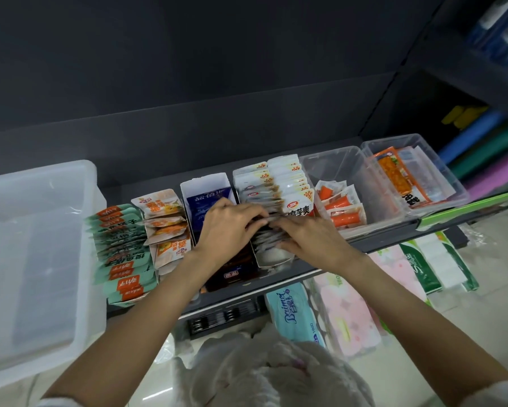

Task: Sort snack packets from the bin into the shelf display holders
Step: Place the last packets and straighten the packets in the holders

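Observation:
Both hands meet over a white cardboard holder (271, 261) packed with silvery-white snack packets (279, 186). My left hand (227, 224) curls its fingers round the tops of the packets in the middle of the row. My right hand (311, 236) lies against the same packets from the right, fingers bent onto them. The large clear plastic bin (38, 254) stands at the left on the shelf, and no packets show inside it. A blue box holder (201, 198) sits under my left wrist.
Green packets (120, 254) and orange-printed packets (166, 221) fill holders at left. Clear tubs hold orange sticks (342, 211) and flat orange packs (399, 177) at right. Tissue packs (293, 312) sit below the dark shelf edge (373, 240). A white plastic bag (264, 374) hangs near me.

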`<state>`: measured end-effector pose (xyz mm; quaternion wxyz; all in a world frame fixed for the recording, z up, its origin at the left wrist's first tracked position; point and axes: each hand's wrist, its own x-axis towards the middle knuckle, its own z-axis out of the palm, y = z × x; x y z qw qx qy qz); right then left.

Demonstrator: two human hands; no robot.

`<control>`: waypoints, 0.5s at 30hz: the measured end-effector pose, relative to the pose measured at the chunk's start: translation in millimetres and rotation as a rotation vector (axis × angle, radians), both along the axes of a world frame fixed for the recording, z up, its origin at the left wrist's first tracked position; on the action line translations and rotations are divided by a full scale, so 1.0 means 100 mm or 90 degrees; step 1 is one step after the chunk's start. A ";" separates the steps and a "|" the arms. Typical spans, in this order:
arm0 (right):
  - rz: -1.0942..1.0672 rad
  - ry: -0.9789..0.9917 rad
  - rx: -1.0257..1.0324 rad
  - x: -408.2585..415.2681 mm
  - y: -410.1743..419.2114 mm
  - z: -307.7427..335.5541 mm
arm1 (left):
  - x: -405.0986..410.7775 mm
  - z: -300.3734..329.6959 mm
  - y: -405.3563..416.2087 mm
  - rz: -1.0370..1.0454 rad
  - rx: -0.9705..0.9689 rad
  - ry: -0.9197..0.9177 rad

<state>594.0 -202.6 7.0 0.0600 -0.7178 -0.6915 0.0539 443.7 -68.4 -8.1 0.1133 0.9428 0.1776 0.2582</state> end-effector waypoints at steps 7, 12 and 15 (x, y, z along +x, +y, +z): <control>-0.001 0.026 0.083 -0.12 -0.02 -0.23 | -0.05 0.00 -0.05 0.017 -0.043 0.026; -0.024 0.114 0.121 0.01 -0.13 -0.05 | -0.02 0.09 -0.03 0.012 -0.085 0.058; -0.035 0.004 -0.007 0.00 -0.05 0.06 | -0.03 0.10 -0.04 0.012 -0.106 0.074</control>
